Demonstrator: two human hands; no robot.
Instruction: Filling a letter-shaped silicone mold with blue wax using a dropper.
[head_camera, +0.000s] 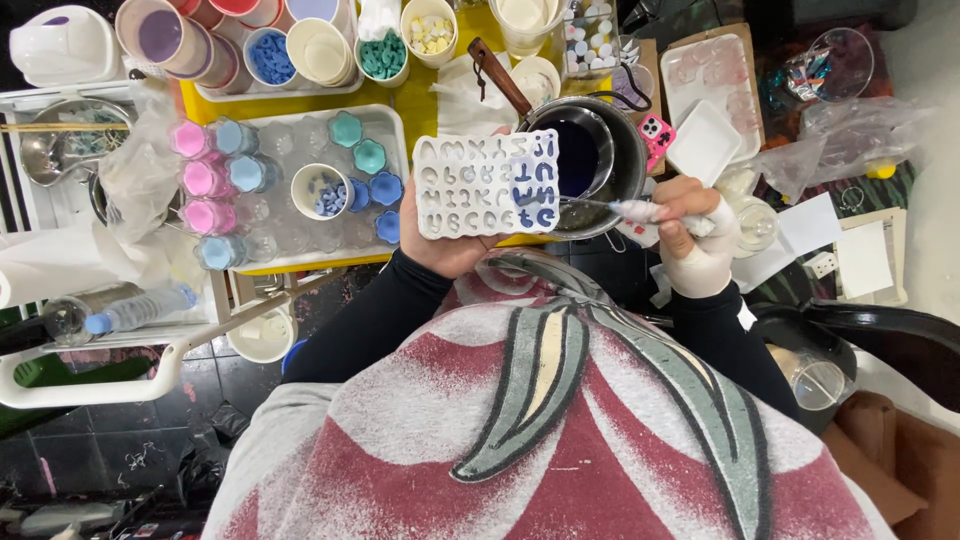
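I am cradling the white letter mold (487, 185) flat in my left hand (440, 235), its long axis running sideways. My right hand (700, 235) is pinching a dropper (630, 209), whose tip is pointing left at the mold's blue-filled right end.

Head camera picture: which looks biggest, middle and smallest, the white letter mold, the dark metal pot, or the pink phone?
1. Dark metal pot and white letter mold: they look about alike, and the mold is held up nearer the camera, so no ranking.
2. Pink phone: clearly smallest, partly hidden behind the pot.
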